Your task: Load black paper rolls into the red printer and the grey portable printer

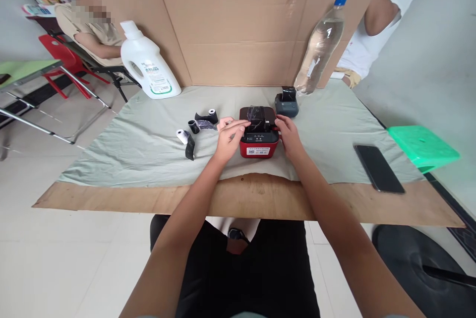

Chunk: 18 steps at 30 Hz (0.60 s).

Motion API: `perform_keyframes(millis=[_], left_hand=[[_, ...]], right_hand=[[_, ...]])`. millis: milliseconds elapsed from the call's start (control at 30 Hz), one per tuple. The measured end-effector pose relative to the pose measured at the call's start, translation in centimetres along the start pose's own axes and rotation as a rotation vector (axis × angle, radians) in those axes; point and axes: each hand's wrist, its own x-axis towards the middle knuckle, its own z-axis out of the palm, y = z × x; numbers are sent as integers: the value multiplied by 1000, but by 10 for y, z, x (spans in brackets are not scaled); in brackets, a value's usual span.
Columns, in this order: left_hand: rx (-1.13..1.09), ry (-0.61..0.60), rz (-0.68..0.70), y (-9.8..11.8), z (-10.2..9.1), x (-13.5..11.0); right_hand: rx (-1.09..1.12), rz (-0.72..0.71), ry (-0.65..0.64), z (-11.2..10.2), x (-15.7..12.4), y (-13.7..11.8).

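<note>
Printer (259, 148) is sitting near the cloth's (148, 154) front edge, left hand (228, 140) resting loosely extended fingers (241, 123) atop, right hand (289, 137) curling half-open against it, both grips unclear.

The wooden counter (256, 196), bare along its near edge, carries a pale cloth (141, 144). Toward the far edge: white jug (151, 67), dark device (287, 108), clear bottle (322, 47); midway, a red-and-black device (258, 147); between it and the left edge, three rolls (193, 127); at the near right corner, a phone (378, 168).
</note>
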Motion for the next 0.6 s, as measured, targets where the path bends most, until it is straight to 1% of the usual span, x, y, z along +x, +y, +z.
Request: perform_keyframes(millis=[133,267,333,467,533,600], left_hand=[[-5,9,-20,0,-2,-1],[-74,-9,-85,-8,-1,0],[-150,-30,-178,-16,4,0],[-367,-102,-441,-33,21,-1],[-426,-126,-485,-40,28,-2],[-432,-133,-481,-43,33,-3]], right_hand=[[-46,-12,-13,-2,1,3],[-81,-36,-25,-2,-1,5],[-63,-40,-22,-2,-2,6],[-11,-40,-40,-1,-1,6],[-7,-38,-58,-1,0,6],[-9,-36,-74,-1,2,6]])
